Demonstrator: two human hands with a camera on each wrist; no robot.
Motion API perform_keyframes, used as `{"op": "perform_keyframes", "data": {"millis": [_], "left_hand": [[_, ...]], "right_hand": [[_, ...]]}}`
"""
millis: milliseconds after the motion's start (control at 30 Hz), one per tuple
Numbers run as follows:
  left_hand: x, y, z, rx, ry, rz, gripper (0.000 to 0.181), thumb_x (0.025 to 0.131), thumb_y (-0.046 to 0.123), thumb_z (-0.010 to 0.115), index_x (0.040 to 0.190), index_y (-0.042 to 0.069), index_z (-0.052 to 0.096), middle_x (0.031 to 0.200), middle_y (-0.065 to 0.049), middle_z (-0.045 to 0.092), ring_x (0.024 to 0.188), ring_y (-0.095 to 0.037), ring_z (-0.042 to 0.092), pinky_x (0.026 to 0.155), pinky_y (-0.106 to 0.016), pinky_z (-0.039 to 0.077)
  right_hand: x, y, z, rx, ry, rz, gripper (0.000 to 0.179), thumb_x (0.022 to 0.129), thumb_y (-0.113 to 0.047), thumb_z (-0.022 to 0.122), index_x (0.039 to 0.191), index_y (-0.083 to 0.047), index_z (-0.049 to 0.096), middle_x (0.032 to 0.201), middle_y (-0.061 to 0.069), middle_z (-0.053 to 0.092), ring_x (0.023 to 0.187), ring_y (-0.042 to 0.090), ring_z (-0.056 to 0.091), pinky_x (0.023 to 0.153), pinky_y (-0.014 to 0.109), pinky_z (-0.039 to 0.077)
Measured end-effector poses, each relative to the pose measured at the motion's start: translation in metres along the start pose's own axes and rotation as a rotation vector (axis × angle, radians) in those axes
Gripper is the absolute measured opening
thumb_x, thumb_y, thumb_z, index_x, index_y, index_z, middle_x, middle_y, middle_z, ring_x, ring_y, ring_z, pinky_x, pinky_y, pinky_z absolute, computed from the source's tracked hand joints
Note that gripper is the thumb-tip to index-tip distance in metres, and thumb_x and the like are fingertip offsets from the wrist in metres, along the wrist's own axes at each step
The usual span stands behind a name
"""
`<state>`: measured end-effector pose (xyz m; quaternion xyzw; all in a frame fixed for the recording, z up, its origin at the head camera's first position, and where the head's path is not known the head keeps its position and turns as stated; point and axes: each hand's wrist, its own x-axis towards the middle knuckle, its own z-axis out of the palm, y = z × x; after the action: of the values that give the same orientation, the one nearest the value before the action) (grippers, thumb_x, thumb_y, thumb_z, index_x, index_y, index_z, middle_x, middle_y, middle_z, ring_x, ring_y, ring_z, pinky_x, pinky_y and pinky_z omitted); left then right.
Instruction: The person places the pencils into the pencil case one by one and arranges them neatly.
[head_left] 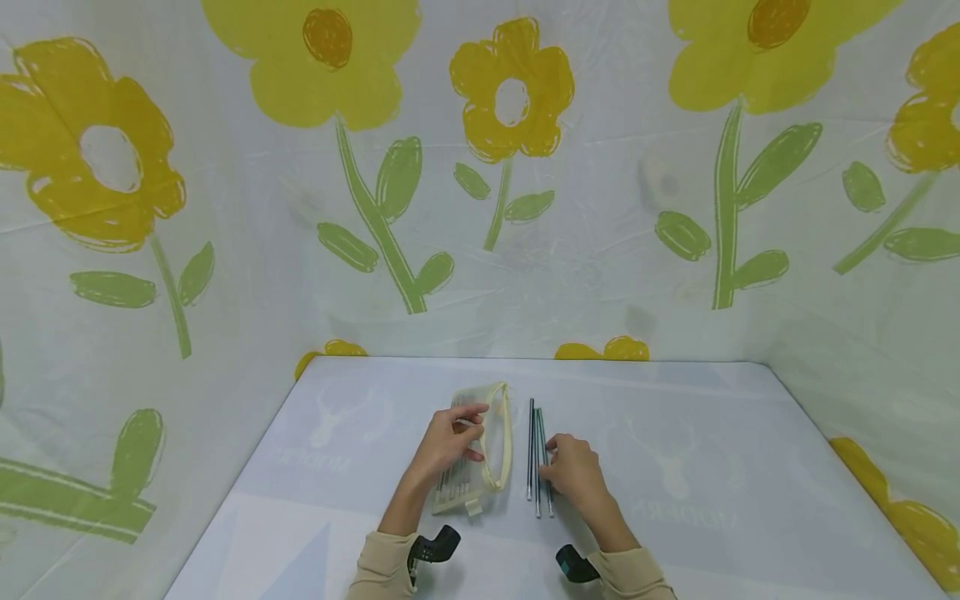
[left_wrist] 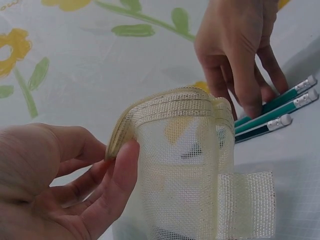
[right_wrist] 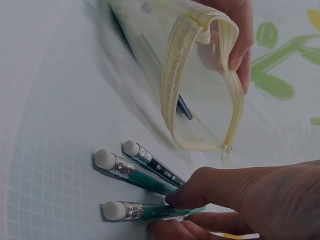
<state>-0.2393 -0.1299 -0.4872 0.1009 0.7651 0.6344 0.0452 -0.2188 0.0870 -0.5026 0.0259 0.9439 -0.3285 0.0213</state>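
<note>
A pale yellow mesh zip pouch (head_left: pixel 507 442) lies on the table with its zippered mouth spread. My left hand (head_left: pixel 447 440) pinches the edge of that mouth between thumb and fingers, lifting it in the left wrist view. Slim dark pencil-like sticks (right_wrist: pixel 185 107) show inside the pouch. Right of the pouch lie three pencils with white erasers: one dark pencil (right_wrist: pixel 157 166) and two green ones. My right hand (head_left: pixel 576 473) holds the outermost green pencil (right_wrist: pixel 150 211) between thumb and fingers. Its fingertips are partly hidden in the head view.
The pale table (head_left: pixel 720 467) has faint printed figures on it. Hanging cloth (head_left: pixel 600 250) with yellow flowers surrounds its back and sides. Small black cameras (head_left: pixel 437 546) sit at both wrists, by the beige sleeves (head_left: pixel 382 567).
</note>
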Motion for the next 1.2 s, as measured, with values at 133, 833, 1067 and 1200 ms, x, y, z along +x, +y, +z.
{"op": "perform_keyframes", "data": {"millis": [133,833,1067,1200], "left_hand": [[0.000,0.001,0.000,-0.002,0.000,0.002,0.037,0.094,0.002,0.057,0.130,-0.001,0.061,0.108,-0.019,0.056,0.090,-0.034,0.060,0.059,-0.034,0.065],[-0.002,0.001,0.002,0.023,0.009,-0.011,0.039,0.094,0.003,0.057,0.133,-0.001,0.058,0.113,-0.022,0.055,0.090,-0.031,0.061,0.058,-0.032,0.065],[-0.004,0.006,0.003,0.024,0.016,-0.027,0.038,0.094,-0.001,0.056,0.132,-0.001,0.059,0.114,-0.025,0.055,0.094,-0.038,0.060,0.060,-0.035,0.065],[-0.011,0.024,0.004,0.023,0.013,-0.035,0.037,0.094,-0.002,0.055,0.130,-0.001,0.060,0.113,-0.025,0.055,0.096,-0.042,0.058,0.062,-0.038,0.066]], "right_hand": [[0.000,0.000,0.001,0.009,0.001,-0.005,0.040,0.076,-0.006,0.077,0.113,0.006,0.065,0.069,0.004,0.060,0.054,0.012,0.055,0.042,0.019,0.047],[0.002,0.005,0.000,0.074,-0.028,0.012,0.042,0.077,-0.002,0.075,0.116,0.006,0.063,0.069,0.004,0.065,0.049,0.010,0.059,0.042,0.018,0.051],[0.004,0.009,-0.001,0.109,-0.048,0.018,0.041,0.078,-0.003,0.075,0.116,0.005,0.064,0.072,0.005,0.066,0.050,0.010,0.061,0.044,0.021,0.054],[0.005,0.010,-0.005,0.136,-0.053,0.023,0.042,0.078,-0.003,0.074,0.117,0.004,0.064,0.075,0.006,0.067,0.051,0.011,0.061,0.046,0.023,0.055]]}}
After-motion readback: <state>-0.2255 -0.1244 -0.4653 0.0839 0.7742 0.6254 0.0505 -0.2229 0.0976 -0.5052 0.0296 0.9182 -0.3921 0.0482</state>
